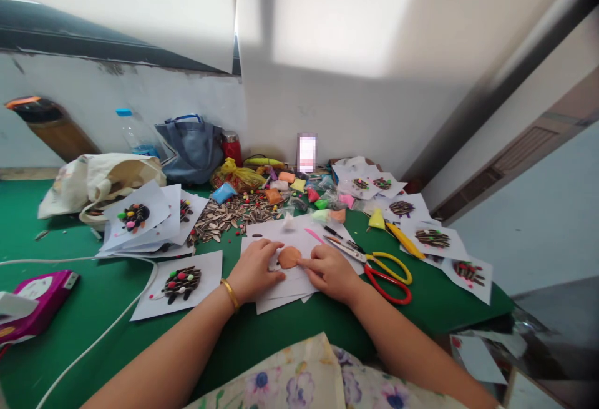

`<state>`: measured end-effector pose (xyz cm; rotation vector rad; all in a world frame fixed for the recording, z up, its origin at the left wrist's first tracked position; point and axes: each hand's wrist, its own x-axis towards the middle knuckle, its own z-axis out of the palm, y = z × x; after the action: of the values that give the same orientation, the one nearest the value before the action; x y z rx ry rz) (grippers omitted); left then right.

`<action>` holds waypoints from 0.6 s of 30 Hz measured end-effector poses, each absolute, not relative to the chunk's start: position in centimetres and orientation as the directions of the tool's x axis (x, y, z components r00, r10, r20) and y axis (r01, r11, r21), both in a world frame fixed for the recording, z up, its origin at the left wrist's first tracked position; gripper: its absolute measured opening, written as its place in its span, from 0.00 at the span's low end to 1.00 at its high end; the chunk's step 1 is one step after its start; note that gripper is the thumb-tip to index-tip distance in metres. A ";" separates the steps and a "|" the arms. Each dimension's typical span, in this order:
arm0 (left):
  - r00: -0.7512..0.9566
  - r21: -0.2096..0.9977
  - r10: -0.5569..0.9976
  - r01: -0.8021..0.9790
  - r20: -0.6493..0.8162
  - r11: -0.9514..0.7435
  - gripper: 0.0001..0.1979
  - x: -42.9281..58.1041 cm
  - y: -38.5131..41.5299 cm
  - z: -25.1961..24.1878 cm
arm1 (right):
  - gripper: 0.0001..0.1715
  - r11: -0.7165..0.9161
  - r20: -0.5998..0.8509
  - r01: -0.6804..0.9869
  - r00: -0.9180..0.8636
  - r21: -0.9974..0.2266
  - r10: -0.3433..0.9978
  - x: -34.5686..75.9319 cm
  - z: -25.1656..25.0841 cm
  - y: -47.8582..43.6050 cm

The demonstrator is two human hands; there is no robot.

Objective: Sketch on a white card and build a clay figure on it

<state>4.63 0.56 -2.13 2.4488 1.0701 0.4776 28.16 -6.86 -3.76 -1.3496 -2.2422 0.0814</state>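
A flat, round disc of orange modelling clay [289,257] lies on a stack of white paper [271,304] in front of me. My left hand [256,270] rests on the paper left of the disc, thumb and fingers apart, with a small dark bit near the fingertips. From the right, my right hand [329,271] reaches in with its index finger extended to the disc's edge and its other fingers bent. Neither hand grips anything. Scissors [374,266] with yellow and red handles lie right of my right hand, by a black pen [333,231].
Sunflower seeds [229,216] are heaped behind the paper, near bags of coloured clay [274,196]. Finished seed pictures lie at left [182,284] and right [433,238]. A white cable [116,321] crosses the green table [93,359]. Bags and bottles stand along the wall.
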 end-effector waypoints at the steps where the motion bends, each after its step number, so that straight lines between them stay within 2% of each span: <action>1: 0.644 0.505 0.753 0.608 0.138 -0.613 0.32 4.6 0.6 -2.1 | 0.19 0.500 0.405 0.810 -0.364 -0.307 0.839 28.1 -3.7 -6.9; 7: 0.645 0.498 0.753 0.614 0.130 -0.612 0.32 4.6 0.5 -1.9 | 0.17 0.481 0.385 0.819 -0.354 -0.312 0.852 28.1 -3.6 -6.9; 11: 0.646 0.503 0.749 0.604 0.145 -0.618 0.31 4.6 0.5 -2.0 | 0.19 0.460 0.361 0.827 -0.341 -0.324 0.868 28.0 -3.5 -6.9; 18: 0.707 0.487 0.690 0.553 0.156 -0.677 0.30 4.5 0.6 -1.8 | 0.24 0.382 0.253 0.883 -0.317 -0.273 0.914 27.6 -3.7 -6.7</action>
<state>4.53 0.56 -1.77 2.5081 0.9607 0.4611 27.58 -6.65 -3.69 -1.5628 -2.2838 0.1187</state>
